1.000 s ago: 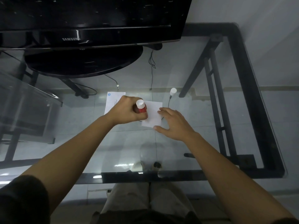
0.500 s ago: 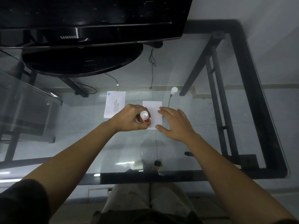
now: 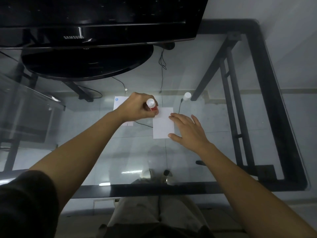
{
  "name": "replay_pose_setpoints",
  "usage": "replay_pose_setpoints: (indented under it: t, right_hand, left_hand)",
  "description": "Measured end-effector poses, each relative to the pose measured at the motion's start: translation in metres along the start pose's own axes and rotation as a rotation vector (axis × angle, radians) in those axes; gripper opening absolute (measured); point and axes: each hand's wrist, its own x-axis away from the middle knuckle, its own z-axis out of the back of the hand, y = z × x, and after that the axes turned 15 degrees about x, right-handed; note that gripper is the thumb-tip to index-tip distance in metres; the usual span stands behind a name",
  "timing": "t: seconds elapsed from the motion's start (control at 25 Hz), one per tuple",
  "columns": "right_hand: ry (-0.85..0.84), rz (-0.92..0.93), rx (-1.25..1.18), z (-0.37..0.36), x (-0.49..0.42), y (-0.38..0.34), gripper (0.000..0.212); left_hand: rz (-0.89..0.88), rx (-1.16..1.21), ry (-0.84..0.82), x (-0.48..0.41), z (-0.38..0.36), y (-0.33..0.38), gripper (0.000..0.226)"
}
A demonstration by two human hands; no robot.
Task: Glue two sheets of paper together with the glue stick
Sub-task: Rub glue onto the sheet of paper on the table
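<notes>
A small white sheet of paper (image 3: 163,125) lies flat on the glass table (image 3: 214,186). My left hand (image 3: 137,109) grips a red glue stick (image 3: 151,104) with a white end, tip down at the sheet's far left corner. My right hand (image 3: 188,129) lies flat with fingers spread, pressing on the sheet's right edge. A second white sheet (image 3: 120,102) with a blue logo lies to the left, mostly hidden under my left hand. The glue stick's white cap (image 3: 187,96) stands on the glass behind the sheets.
A black television (image 3: 96,21) on an oval base (image 3: 85,66) stands at the table's far left. The black table frame (image 3: 274,100) runs along the right and near edges. Cables are seen through the glass. My knees show below the near edge.
My left hand slid the glue stick from the sheet's near left part up to its far left corner. My right hand stayed on the sheet's right edge.
</notes>
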Motion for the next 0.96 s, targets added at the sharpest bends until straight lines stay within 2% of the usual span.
replay_pose_setpoints:
  t: [0.08,0.28,0.56,0.76,0.84,0.96]
  right_hand:
    - [0.002,-0.001,-0.024,0.000,0.002,0.000,0.064]
    - [-0.010,-0.017,-0.049,0.000,0.003,-0.002,0.064]
    - [-0.015,-0.022,-0.054,0.000,0.002,-0.002,0.065]
    - [-0.016,-0.019,-0.047,0.001,0.002,0.000,0.068]
    - [-0.019,-0.014,-0.056,0.002,0.002,0.000,0.068]
    - [-0.024,-0.016,-0.058,0.003,0.002,-0.001,0.068]
  left_hand:
    - [0.000,0.045,-0.014,0.009,-0.004,0.001,0.017]
    - [-0.038,0.057,-0.182,0.040,-0.022,0.004,0.015]
    - [-0.014,0.042,0.030,0.003,-0.002,0.001,0.014]
    - [-0.067,0.066,-0.188,0.039,-0.029,0.007,0.015]
    - [-0.073,0.053,-0.145,0.025,-0.023,0.004,0.015]
    - [-0.035,0.035,0.020,-0.001,-0.008,0.001,0.014]
